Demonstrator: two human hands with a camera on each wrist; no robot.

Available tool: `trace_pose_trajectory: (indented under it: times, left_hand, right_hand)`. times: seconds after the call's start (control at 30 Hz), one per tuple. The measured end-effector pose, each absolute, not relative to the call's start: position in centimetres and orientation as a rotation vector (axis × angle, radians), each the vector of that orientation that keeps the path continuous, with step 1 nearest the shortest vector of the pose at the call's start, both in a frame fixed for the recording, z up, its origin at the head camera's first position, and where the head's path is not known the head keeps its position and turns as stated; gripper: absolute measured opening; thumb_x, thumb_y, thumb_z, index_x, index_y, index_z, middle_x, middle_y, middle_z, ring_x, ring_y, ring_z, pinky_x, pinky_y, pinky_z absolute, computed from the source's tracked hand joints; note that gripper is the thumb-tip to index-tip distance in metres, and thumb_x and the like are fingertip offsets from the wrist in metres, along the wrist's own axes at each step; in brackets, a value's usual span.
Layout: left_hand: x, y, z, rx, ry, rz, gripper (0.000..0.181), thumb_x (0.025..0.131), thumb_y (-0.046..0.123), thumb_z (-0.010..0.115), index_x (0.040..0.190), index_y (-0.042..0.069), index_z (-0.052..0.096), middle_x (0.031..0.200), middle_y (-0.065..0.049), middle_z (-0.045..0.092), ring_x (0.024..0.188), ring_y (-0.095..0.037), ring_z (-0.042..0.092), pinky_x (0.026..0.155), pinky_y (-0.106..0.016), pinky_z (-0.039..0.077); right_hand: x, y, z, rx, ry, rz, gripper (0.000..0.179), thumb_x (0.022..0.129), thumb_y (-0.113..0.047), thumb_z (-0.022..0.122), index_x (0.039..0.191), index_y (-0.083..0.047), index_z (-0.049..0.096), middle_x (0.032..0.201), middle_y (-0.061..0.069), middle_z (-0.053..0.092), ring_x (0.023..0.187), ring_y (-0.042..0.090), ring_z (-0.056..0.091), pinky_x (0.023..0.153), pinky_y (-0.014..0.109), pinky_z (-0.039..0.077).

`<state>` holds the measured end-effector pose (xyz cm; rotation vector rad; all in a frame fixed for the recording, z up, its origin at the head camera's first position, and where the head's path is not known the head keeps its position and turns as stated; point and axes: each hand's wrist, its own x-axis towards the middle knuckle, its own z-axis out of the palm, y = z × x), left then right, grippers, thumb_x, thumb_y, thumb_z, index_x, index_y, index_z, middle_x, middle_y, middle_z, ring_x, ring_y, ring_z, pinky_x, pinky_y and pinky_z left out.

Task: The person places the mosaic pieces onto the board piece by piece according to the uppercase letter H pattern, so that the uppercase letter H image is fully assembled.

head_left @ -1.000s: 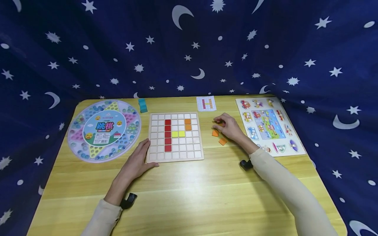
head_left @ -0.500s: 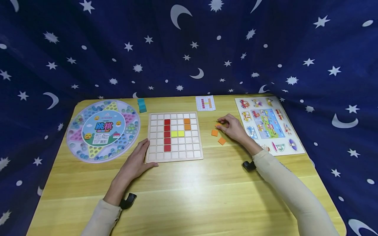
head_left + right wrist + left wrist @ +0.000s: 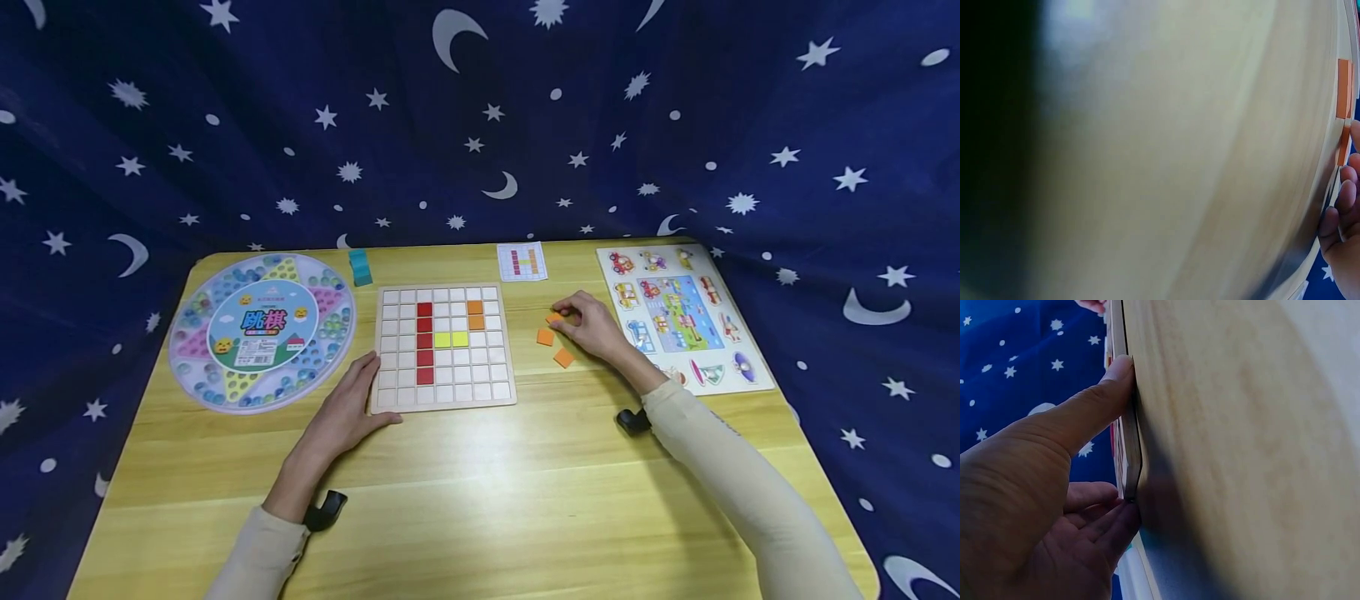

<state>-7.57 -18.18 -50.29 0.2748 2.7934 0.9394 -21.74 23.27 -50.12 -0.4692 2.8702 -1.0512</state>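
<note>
In the head view, a wooden grid board [image 3: 459, 392] lies mid-table. It bears a column of red tiles [image 3: 425, 342], two yellow tiles [image 3: 452, 339] and two orange tiles [image 3: 476, 316]. My left hand [image 3: 345, 408] holds the board's near left corner, thumb on the front edge and fingers on the left side; the left wrist view shows the thumb [image 3: 1094, 403] against the edge. To the right of the board, my right hand [image 3: 594, 327] pinches a loose orange tile [image 3: 553, 318], partly hidden by the fingertips. Two more orange tiles [image 3: 545, 337] lie just nearer me.
A small pattern card [image 3: 522, 262] lies behind the board. At left is a round marble-game board [image 3: 262, 333], with teal pieces [image 3: 361, 268] beside it. A picture puzzle [image 3: 684, 321] lies close to the right hand. A starry dark-blue cloth [image 3: 480, 108] hangs behind the table.
The right hand has shifted slightly right, and the tile at its fingertips now shows more. The left hand keeps its place on the board; the tiles on the grid look the same.
</note>
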Motion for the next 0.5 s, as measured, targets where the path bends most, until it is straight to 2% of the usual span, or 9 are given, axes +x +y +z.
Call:
trace_pose_trajectory:
  times: [0.5]
  left_hand:
    - [-7.49, -18.14, -50.25, 0.268, 2.799, 0.938, 0.103, 0.077, 0.037, 0.083, 0.153, -0.001, 0.024, 0.158, -0.02, 0.024, 0.141, -0.041, 0.034, 0.111, -0.055, 0.037]
  right_hand:
    - [-21.54, 23.52, -50.04, -0.49, 2.857, -1.016, 0.031, 0.087, -0.02, 0.076, 0.113, -0.004, 0.069, 0.097, 0.009, 0.06, 0.073, 0.019, 0.045, 0.064, 0.028, 0.037]
